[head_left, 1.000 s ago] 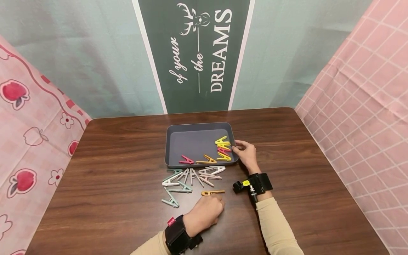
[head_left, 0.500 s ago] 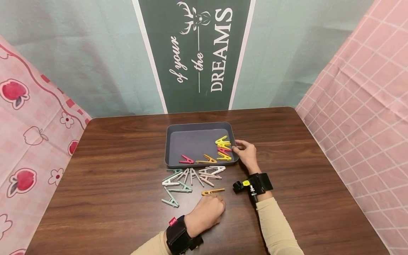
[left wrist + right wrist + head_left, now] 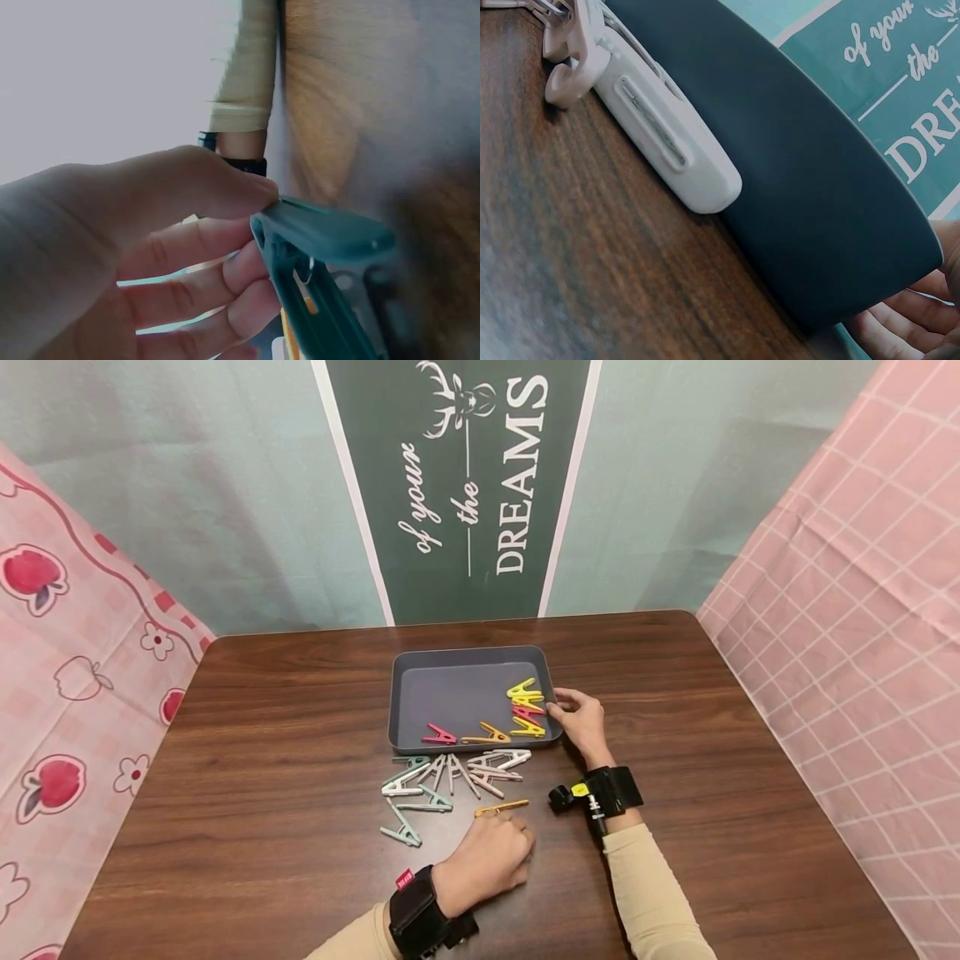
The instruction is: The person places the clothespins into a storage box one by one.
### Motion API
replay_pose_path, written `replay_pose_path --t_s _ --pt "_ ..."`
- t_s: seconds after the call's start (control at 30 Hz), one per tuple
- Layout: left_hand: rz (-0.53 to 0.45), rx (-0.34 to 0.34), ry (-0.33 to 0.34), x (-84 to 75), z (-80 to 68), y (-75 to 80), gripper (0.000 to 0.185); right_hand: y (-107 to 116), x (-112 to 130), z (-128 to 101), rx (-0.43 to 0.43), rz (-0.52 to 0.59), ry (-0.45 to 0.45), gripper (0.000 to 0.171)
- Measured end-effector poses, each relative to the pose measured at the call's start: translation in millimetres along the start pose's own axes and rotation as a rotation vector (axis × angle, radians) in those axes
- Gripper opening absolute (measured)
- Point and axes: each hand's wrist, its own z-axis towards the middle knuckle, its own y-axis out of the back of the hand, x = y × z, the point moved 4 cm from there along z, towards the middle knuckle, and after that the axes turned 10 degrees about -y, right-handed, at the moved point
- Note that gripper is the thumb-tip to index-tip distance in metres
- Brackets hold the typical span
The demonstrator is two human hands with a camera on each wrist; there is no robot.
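Note:
My left hand (image 3: pixel 486 865) is over the table in front of the clothespins, fingers bent. In the left wrist view, its thumb and fingers pinch a dark green clothespin (image 3: pixel 322 232) at one end; the head view hides this clothespin. An orange clothespin (image 3: pixel 501 808) lies right at the knuckles. My right hand (image 3: pixel 581 720) grips the right side of a grey tray (image 3: pixel 450 653), thumb at the rim and fingers outside. In the tray lie yellow clothespins (image 3: pixel 528 727), pink clothespins (image 3: pixel 439 734) and another orange clothespin (image 3: pixel 487 734).
Pale green clothespins (image 3: pixel 426 802) and white clothespins (image 3: pixel 402 787) lie at the tray's near left. Pale pink clothespins (image 3: pixel 493 776) and a white clothespin (image 3: pixel 671 135) lie against its front wall. Bare brown table (image 3: pixel 285 827) extends to both sides; a curtain (image 3: pixel 285 527) hangs behind.
My left hand has shifted slightly right. The orange clothespin by its knuckles has tipped a little, its right end now farther from me. My right hand and the tray stay put.

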Motion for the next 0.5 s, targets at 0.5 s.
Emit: replay_pose_path --t_s 0.5 --pt "-0.149 -0.021 0.082 22.5 -3.3 9.4 0.009 0 -2 2 0.011 0.009 -0.015 0.034"
